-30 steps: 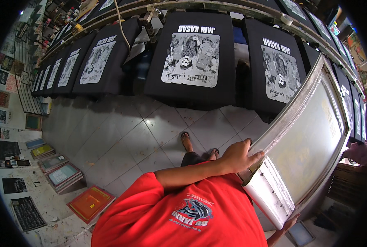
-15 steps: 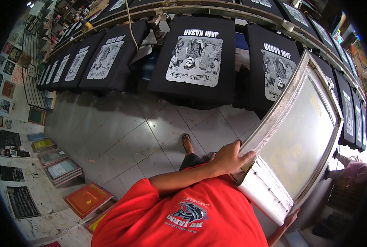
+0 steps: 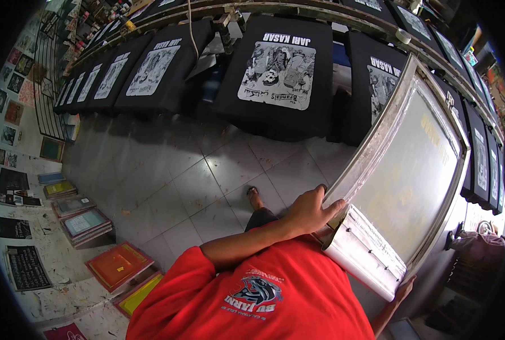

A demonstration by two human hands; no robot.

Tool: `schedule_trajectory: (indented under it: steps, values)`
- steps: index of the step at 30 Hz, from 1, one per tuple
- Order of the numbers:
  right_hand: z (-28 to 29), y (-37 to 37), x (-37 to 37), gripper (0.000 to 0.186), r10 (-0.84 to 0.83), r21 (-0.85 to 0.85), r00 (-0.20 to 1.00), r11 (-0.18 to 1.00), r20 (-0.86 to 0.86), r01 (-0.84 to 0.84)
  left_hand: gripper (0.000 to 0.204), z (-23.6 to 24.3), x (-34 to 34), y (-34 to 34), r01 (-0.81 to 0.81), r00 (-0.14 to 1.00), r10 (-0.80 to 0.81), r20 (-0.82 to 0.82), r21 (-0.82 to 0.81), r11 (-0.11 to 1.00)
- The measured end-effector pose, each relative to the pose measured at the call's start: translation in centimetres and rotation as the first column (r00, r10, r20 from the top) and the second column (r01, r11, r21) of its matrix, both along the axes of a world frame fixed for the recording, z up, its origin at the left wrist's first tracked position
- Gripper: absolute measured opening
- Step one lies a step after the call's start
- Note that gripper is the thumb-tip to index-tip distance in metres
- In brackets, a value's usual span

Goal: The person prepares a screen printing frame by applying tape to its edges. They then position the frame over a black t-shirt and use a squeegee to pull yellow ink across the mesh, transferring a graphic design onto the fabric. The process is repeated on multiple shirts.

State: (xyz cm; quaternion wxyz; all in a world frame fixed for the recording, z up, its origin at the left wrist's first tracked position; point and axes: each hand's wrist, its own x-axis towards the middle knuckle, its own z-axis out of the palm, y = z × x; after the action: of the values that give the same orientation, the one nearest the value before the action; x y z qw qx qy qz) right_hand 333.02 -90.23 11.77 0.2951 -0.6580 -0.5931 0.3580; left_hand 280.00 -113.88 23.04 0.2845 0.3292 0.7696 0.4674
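Observation:
Both my hands carry a screen printing frame, tilted at my right side, with pale see-through mesh and a worn, paint-smeared rim. My left hand is closed round the near left corner, thumb on top. Low on the right, my right hand grips the near right corner; most of its fingers are hidden. A white ink-coated squeegee with several bolts lies across the frame's near end, between my hands. Beyond the frame's left edge, a black shirt with a white print is partly covered by it.
Black printed shirts lie on a row of boards ahead, along a wooden rail. Colored frames lean by the paint-spotted wall at left. Another person is at the far right. Grey tiles form the floor.
The shirts and boards have shifted slightly right and up in view. The frame has tipped a little, and both my hands keep their hold.

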Motion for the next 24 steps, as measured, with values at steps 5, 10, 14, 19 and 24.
schedule_trajectory:
  steps: [5, 10, 14, 19, 24]
  values:
    - [1.0, -1.9, -1.3, 0.069, -0.012, -0.017, 1.000, 1.000, -0.005, 0.012, 0.054, 0.3, -0.5, -2.7, -0.024, 0.999, 0.025, 0.034, -0.017, 1.000]
    - [-0.5, -4.4, -0.2, 0.066, 0.028, -0.042, 0.999, 0.999, -0.035, -0.030, 0.051, 0.7, -1.9, -7.8, -0.045, 0.998, 0.047, 0.031, -0.049, 0.998]
    - [3.2, -10.9, -6.9, 0.061, 0.165, -0.038, 0.974, 0.984, -0.154, -0.173, 0.049, -0.2, -3.2, -15.1, -0.113, 0.994, 0.113, -0.005, -0.025, 0.993]
    - [2.1, -19.6, -14.9, 0.058, 0.093, 0.171, 0.996, 0.981, 0.001, -0.092, 0.044, -0.8, -5.9, -27.5, -0.234, 0.971, 0.239, 0.026, -0.126, 0.964]
    - [5.9, -29.3, -27.3, 0.054, 0.233, -0.010, 0.972, 0.972, -0.035, -0.234, 0.044, -0.5, -8.5, -41.6, -0.448, 0.890, 0.449, 0.085, -0.030, 0.894]
